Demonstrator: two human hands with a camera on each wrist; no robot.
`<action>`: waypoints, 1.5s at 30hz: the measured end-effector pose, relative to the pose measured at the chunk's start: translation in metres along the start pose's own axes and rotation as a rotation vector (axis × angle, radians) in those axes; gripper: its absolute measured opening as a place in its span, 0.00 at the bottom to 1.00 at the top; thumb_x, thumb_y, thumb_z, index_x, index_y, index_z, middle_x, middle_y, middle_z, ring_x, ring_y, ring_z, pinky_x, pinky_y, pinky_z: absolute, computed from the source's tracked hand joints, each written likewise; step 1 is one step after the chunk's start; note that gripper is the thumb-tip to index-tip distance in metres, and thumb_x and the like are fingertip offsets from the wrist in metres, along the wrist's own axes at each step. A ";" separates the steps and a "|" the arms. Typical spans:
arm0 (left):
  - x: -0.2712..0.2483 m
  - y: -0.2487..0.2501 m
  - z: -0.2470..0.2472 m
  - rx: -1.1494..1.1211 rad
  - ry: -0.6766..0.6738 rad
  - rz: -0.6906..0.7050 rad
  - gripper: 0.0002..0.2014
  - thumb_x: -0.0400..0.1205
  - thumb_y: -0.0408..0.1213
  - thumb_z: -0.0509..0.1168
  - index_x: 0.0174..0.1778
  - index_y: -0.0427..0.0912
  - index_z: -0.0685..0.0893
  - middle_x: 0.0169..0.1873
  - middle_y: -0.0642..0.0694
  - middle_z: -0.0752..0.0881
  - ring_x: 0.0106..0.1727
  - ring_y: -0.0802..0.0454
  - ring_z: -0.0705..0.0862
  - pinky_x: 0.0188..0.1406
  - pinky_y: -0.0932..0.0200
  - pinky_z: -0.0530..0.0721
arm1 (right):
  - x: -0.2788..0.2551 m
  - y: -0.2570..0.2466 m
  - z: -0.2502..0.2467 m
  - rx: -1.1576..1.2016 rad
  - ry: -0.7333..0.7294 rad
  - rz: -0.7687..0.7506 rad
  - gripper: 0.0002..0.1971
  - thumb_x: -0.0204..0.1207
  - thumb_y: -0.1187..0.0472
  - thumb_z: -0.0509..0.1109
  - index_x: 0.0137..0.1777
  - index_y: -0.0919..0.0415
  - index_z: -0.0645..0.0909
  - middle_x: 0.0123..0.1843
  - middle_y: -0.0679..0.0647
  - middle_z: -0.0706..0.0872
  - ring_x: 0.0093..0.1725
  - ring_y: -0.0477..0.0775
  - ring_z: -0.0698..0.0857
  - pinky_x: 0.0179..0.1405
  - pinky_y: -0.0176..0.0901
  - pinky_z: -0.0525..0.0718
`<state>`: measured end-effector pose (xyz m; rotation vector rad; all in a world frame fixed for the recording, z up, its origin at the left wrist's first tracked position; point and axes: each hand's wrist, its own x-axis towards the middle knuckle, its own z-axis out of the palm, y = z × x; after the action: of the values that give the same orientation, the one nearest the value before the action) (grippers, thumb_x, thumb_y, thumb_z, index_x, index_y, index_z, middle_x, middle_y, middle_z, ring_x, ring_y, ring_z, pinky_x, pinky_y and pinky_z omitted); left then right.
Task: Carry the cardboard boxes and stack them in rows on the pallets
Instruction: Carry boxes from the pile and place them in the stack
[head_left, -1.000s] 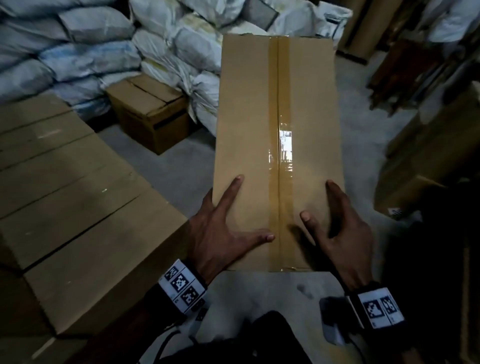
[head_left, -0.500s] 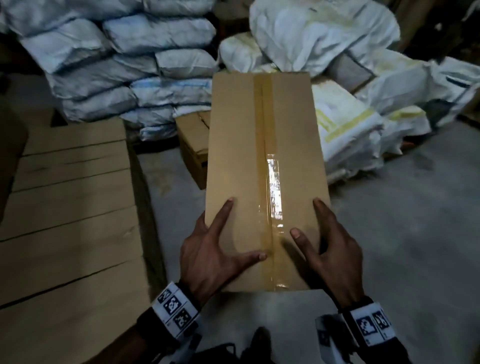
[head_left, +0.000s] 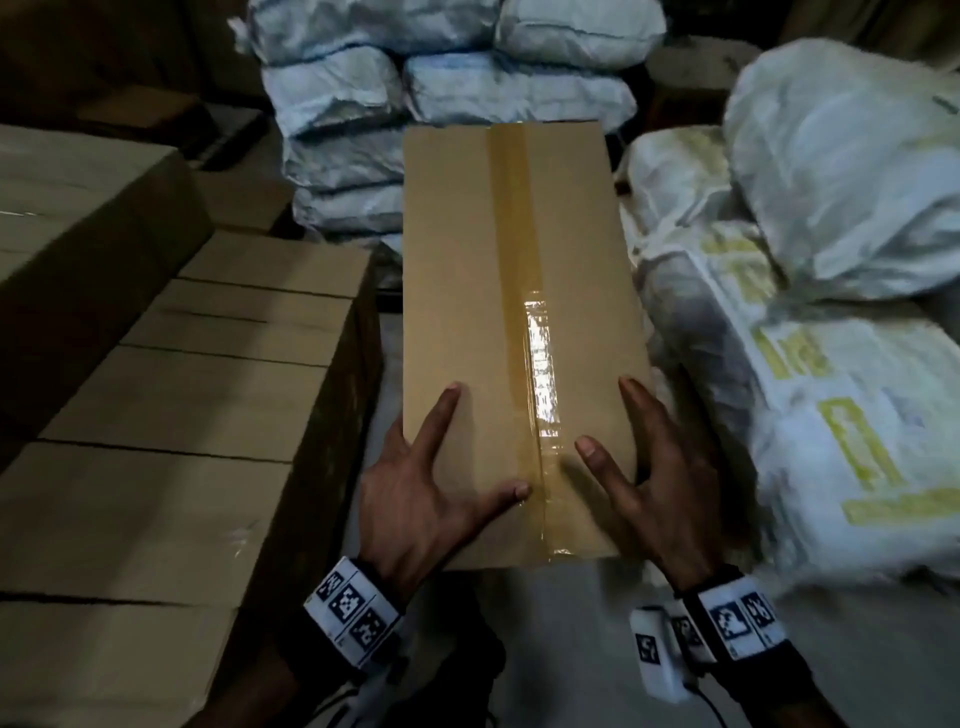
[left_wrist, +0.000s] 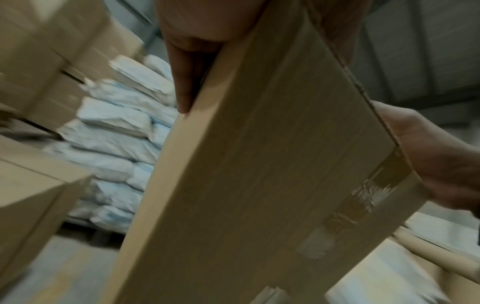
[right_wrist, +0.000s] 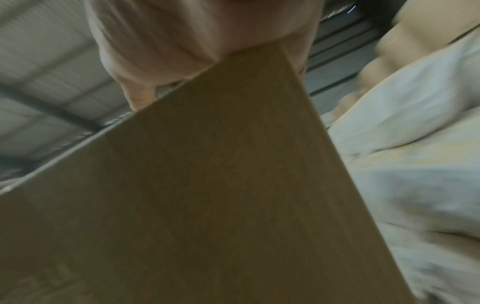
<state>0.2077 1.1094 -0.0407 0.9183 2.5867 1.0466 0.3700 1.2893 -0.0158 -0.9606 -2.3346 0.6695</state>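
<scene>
Box (head_left: 498, 291): long, taped along centre seam, carried off the floor at frame centre, far end toward 12 o'clock.

L hand (head_left: 421, 499): at box near-left corner, approx. 7 o'clock of the lid. Thumb and index laid straight on top; in the left wrist view one finger (left_wrist: 185, 82) runs straight along the side face. Grip is a spread clamp, not a curl.

R hand (head_left: 660, 493): at near-right corner, approx. 5 o'clock. Thumb and index splayed on the lid, remaining fingers hidden behind the right edge; right wrist view too blurred, can't tell their lie, prob. pressed on the side.

Stacked boxes (head_left: 208, 364): rows at 9 o'clock, just beside the carried box, not touching. Sacks (head_left: 447, 98) at 12 o'clock; white sacks (head_left: 831, 312) at 3 o'clock.
</scene>
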 end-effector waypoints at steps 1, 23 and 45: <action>0.027 0.000 0.007 -0.005 0.024 -0.022 0.59 0.57 0.89 0.60 0.85 0.79 0.46 0.80 0.43 0.71 0.77 0.38 0.77 0.75 0.43 0.77 | 0.032 0.002 0.009 0.006 -0.023 -0.025 0.46 0.70 0.22 0.64 0.86 0.41 0.67 0.85 0.43 0.73 0.82 0.48 0.71 0.80 0.46 0.70; 0.482 -0.063 -0.003 0.061 0.382 -0.444 0.57 0.61 0.90 0.60 0.85 0.78 0.46 0.73 0.44 0.76 0.66 0.39 0.82 0.64 0.41 0.86 | 0.573 -0.046 0.293 0.170 -0.499 -0.354 0.47 0.68 0.16 0.55 0.86 0.33 0.60 0.86 0.43 0.70 0.83 0.55 0.72 0.81 0.60 0.70; 0.730 -0.157 -0.029 -0.074 0.243 -0.757 0.67 0.49 0.84 0.74 0.83 0.83 0.44 0.86 0.45 0.62 0.80 0.37 0.73 0.79 0.42 0.77 | 0.889 -0.154 0.568 0.178 -1.006 -0.733 0.47 0.70 0.16 0.53 0.88 0.36 0.57 0.87 0.47 0.69 0.82 0.57 0.73 0.80 0.55 0.68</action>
<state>-0.4518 1.4570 -0.0964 -0.2377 2.6729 1.0377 -0.6039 1.7154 -0.0968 0.4863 -3.0538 1.1561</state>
